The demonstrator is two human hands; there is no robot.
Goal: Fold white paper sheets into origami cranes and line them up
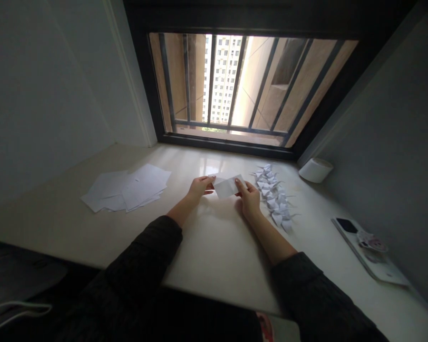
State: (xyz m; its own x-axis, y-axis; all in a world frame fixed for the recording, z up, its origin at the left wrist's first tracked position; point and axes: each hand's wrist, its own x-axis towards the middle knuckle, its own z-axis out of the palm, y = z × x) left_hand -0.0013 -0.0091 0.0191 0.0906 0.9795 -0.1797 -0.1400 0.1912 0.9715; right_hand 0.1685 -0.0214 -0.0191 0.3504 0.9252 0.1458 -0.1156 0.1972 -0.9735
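My left hand [200,186] and my right hand [248,197] hold a small folded white paper [227,186] between them, just above the pale countertop [214,242]. Each hand pinches one end of the paper, the left at its left edge, the right at its right edge. Right of my right hand lies a row of several folded white paper cranes [274,197]. A loose pile of white paper sheets [128,191] lies to the left of my left hand.
A white roll of tape [316,169] sits at the back right corner. A flat tablet or booklet with a dark phone on it [369,251] lies at the right edge. A barred window [242,90] is straight ahead, with walls on both sides.
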